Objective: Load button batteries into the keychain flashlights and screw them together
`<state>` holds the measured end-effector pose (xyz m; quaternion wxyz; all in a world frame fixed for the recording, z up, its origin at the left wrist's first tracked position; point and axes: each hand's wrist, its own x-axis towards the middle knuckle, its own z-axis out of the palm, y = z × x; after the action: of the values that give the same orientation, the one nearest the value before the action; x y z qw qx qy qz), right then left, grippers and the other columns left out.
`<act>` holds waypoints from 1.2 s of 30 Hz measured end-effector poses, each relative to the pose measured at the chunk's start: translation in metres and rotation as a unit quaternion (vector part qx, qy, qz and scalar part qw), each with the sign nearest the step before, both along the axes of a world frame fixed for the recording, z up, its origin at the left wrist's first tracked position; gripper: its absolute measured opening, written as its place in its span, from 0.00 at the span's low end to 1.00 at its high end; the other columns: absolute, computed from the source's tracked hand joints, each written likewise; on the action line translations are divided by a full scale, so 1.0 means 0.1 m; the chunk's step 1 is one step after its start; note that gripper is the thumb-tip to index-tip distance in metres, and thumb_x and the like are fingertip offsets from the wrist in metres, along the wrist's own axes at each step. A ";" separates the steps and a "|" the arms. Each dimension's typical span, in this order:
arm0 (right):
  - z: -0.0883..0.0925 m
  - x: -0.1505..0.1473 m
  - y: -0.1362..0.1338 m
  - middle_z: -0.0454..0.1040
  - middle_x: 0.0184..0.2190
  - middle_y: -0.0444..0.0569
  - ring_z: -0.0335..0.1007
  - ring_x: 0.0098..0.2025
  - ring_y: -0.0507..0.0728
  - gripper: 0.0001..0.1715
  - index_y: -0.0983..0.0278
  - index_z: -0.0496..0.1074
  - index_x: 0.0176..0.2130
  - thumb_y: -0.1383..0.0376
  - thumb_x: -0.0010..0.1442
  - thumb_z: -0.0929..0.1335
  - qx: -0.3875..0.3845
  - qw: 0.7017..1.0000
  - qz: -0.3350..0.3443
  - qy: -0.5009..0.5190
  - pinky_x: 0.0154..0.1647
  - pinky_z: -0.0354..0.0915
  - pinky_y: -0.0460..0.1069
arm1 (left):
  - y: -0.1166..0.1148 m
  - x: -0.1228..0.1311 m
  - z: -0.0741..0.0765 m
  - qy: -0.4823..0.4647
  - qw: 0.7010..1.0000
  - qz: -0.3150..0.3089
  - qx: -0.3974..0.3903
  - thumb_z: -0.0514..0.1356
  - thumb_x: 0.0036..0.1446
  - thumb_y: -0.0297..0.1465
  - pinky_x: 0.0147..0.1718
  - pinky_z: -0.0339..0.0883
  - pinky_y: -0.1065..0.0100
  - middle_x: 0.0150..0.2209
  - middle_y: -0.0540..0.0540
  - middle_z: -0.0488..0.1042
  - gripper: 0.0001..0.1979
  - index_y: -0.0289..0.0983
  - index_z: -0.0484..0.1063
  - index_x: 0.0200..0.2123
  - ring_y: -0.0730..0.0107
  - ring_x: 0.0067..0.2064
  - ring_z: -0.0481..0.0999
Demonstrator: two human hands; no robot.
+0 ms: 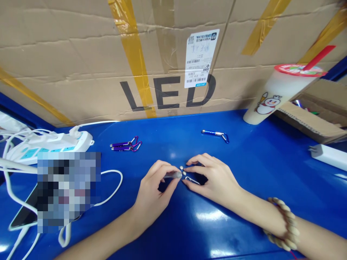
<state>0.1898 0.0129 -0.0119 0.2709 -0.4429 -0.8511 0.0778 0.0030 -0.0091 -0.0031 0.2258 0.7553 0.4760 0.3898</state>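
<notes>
In the middle of the blue desk (187, 233), your left hand (155, 186) pinched a grey tube (173, 175) between thumb and fingers, its end turned toward two small round silver pieces (181, 168). Your right hand (215, 177) was loosely curved, its fingers parted, with nothing clearly gripped; whether a fingertip touched the nearer piece could not be told. A metal clip (193, 180) lay just beside your right thumb.

The silver pieces looked the likeliest trouble: small and rounded on a glossy surface, they could have skidded or rolled away if your right fingers nudged rather than pinched them. With the clip so near, your thumb might have caught it and swept a piece aside. Your left grip hid much of the tube, so a tilt could have passed unnoticed; if that end was open, anything loose inside might have slid out. The white cable (122, 177) looped near your left wrist, where a wide sweep could have snagged it.
</notes>
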 end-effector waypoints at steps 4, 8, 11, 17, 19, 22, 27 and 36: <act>-0.02 -0.03 -0.02 0.73 0.38 0.45 0.67 0.38 0.54 0.07 0.59 0.77 0.34 0.62 0.52 0.69 0.007 1.000 0.002 -0.001 0.36 0.64 0.50 | 0.01 0.01 -0.01 -0.002 1.000 0.021 0.003 0.57 0.56 0.26 0.28 0.64 0.75 0.32 0.49 0.71 0.03 0.37 0.70 0.34 0.76 0.32 0.69; -0.03 -0.04 -0.01 0.72 0.39 0.45 0.67 0.39 0.54 0.06 0.59 0.76 0.33 0.65 0.54 0.68 -0.016 0.999 0.023 0.023 0.38 0.63 0.51 | 0.01 0.01 0.00 -0.004 1.000 0.007 -0.001 0.57 0.56 0.25 0.29 0.64 0.76 0.33 0.50 0.71 0.03 0.37 0.69 0.34 0.77 0.32 0.69; -0.01 -0.04 0.01 0.72 0.39 0.45 0.66 0.39 0.54 0.04 0.60 0.75 0.32 0.66 0.53 0.69 -0.049 0.996 0.047 0.054 0.40 0.62 0.51 | 0.00 0.01 0.00 -0.004 1.000 -0.007 0.007 0.58 0.55 0.24 0.29 0.64 0.77 0.33 0.50 0.71 0.04 0.38 0.70 0.34 0.78 0.32 0.69; 0.01 -0.05 0.00 0.72 0.41 0.45 0.67 0.41 0.54 0.02 0.61 0.74 0.30 0.66 0.53 0.69 -0.050 0.992 0.098 0.055 0.40 0.60 0.52 | 0.00 0.00 0.01 -0.003 1.000 -0.009 0.001 0.57 0.56 0.26 0.27 0.65 0.77 0.32 0.49 0.71 0.03 0.37 0.70 0.35 0.77 0.30 0.69; 0.03 -0.04 -0.01 0.72 0.40 0.46 0.67 0.40 0.54 0.03 0.61 0.74 0.31 0.66 0.54 0.69 -0.018 0.993 0.098 0.059 0.39 0.61 0.52 | 0.00 0.00 0.01 -0.004 1.000 -0.016 0.000 0.57 0.57 0.27 0.27 0.65 0.77 0.32 0.49 0.71 0.04 0.37 0.70 0.36 0.78 0.29 0.69; 0.07 -0.03 -0.02 0.72 0.37 0.48 0.68 0.37 0.53 0.03 0.62 0.75 0.32 0.66 0.54 0.68 0.059 0.990 0.046 0.118 0.36 0.63 0.50 | 0.00 0.00 0.01 -0.006 1.000 -0.022 -0.014 0.57 0.57 0.29 0.25 0.64 0.77 0.29 0.51 0.70 0.04 0.37 0.70 0.37 0.79 0.26 0.67; 0.14 0.01 -0.04 0.69 0.35 0.49 0.67 0.36 0.52 0.03 0.62 0.75 0.32 0.68 0.53 0.70 0.136 0.970 0.014 0.201 0.31 0.67 0.47 | 0.00 -0.01 -0.03 0.015 0.999 -0.035 -0.028 0.59 0.56 0.32 0.23 0.61 0.77 0.26 0.53 0.70 0.07 0.37 0.70 0.38 0.80 0.24 0.65; 0.11 0.00 -0.06 0.67 0.39 0.50 0.66 0.36 0.52 0.06 0.63 0.75 0.34 0.71 0.54 0.68 0.145 0.974 0.087 0.153 0.33 0.68 0.48 | 0.00 -0.03 -0.06 0.059 0.997 -0.047 -0.009 0.58 0.57 0.33 0.26 0.60 0.75 0.25 0.52 0.68 0.07 0.38 0.71 0.39 0.77 0.25 0.63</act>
<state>0.1902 0.0069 -0.0009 0.4516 -0.3060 -0.8370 0.0434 0.0000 -0.0096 -0.0091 0.2219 0.7962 0.4561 0.3300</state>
